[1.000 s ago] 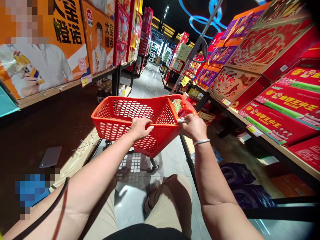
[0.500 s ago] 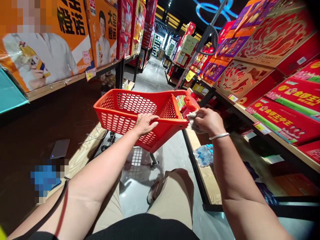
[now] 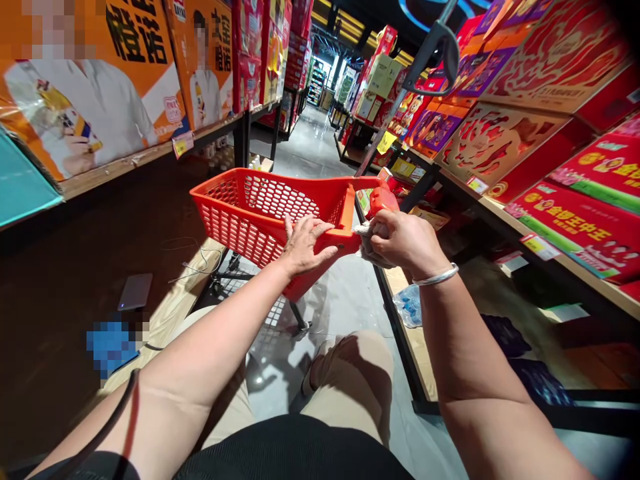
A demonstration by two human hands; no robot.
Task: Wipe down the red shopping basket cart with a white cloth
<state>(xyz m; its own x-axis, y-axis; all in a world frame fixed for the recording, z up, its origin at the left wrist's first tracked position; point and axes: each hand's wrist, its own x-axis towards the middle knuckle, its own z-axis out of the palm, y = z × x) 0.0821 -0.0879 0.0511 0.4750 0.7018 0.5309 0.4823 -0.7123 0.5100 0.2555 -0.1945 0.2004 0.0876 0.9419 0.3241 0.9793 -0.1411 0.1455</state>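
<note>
A red plastic shopping cart point(image 3: 320, 190) stands in front of me, turned sideways, its mesh basket tilted. My left hand point(image 3: 307, 245) lies on the near rim with its fingers spread. At the cart's handle end, my right hand point(image 3: 410, 240) is closed around a crumpled, greyish-white cloth point(image 3: 373, 248) and presses it to the corner beside the red handle piece point(image 3: 383, 200). A silvery bangle point(image 3: 439, 275) circles the right wrist. My palm and fingers hide part of the cloth.
Shelves with orange cartons point(image 3: 90, 107) line the left, and red gift boxes point(image 3: 575, 220) the right. Shrink-wrapped bottles point(image 3: 409, 305) lie on the low right shelf. A flat grey device point(image 3: 135, 292) sits low at left. A metal pole point(image 3: 380, 137) leans beyond the cart.
My left hand has slid right along the rim, with its fingers spreading wider. My right hand, still with the cloth, has shifted slightly left. The cart has turned a little.
</note>
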